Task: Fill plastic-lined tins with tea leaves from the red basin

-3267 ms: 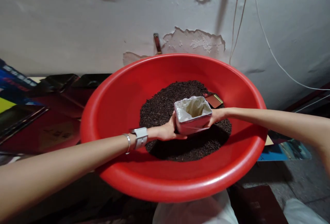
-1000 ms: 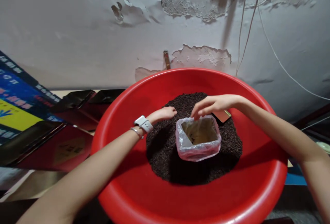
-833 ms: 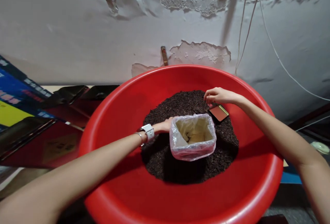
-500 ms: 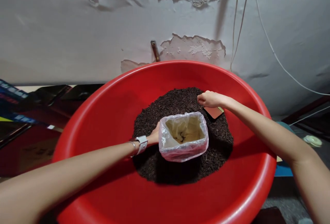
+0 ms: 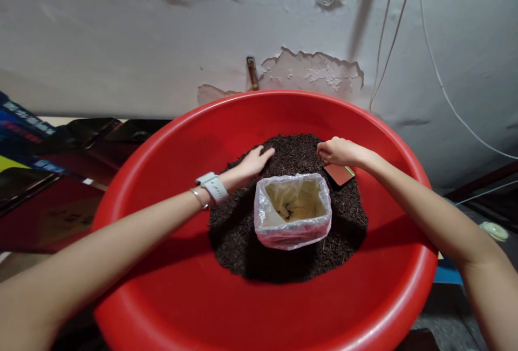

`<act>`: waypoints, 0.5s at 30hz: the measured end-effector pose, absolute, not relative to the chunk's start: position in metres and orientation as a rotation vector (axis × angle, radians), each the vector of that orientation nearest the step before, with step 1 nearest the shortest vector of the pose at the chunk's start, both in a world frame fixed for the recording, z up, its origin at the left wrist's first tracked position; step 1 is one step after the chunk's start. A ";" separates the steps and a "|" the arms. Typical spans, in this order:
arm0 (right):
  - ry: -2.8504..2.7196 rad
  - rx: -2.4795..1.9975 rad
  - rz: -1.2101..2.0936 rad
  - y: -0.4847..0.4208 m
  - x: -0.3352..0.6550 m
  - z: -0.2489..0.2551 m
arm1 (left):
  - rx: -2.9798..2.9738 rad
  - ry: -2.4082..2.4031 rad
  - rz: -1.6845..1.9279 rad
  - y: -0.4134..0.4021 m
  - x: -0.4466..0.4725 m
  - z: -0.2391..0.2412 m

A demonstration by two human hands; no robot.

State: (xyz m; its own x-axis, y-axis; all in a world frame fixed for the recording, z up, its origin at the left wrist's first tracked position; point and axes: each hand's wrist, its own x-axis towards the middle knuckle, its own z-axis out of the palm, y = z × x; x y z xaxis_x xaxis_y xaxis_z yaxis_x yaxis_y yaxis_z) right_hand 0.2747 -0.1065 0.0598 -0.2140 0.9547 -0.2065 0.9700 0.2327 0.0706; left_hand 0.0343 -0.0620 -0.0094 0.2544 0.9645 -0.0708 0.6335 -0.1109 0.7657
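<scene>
A big red basin (image 5: 170,286) holds a heap of dark loose tea leaves (image 5: 238,227). In the heap stands a small square box lined with a clear plastic bag (image 5: 292,210), with a few leaves at its bottom. My left hand (image 5: 254,161), with a white watch on the wrist, lies on the leaves just behind and left of the box, fingers curved into the heap. Behind the box on the right, my right hand (image 5: 338,151) is closed in a pinch on the leaves, touching a flat red-brown lid (image 5: 340,174).
A peeling grey wall (image 5: 121,43) rises right behind the basin, with thin cables (image 5: 435,70) hanging at the right. Flat printed cardboard sheets (image 5: 40,178) lie to the left. A small pale object (image 5: 492,229) sits at the far right.
Both hands let go of the lined box, which now stands in the leaves. My left hand moved from the box's side up onto the heap; my right stays pinched near the lid.
</scene>
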 end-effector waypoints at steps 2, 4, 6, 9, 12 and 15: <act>2.281 1.846 -0.099 -0.108 0.274 0.064 | 1.693 1.342 0.745 -0.069 0.040 0.019; 2.258 1.863 -0.091 -0.111 0.273 0.068 | 1.647 1.160 0.833 -0.088 0.045 0.039; 2.224 1.863 -0.092 -0.112 0.273 0.070 | 1.677 1.007 0.832 -0.110 0.048 0.049; 2.166 1.790 -0.124 -0.113 0.271 0.068 | 1.766 0.852 0.767 -0.136 0.052 0.052; 2.131 1.665 -0.154 -0.114 0.266 0.061 | 1.864 0.741 0.726 -0.145 0.052 0.049; 2.132 1.540 -0.191 -0.117 0.259 0.054 | 1.905 0.667 0.680 -0.145 0.050 0.047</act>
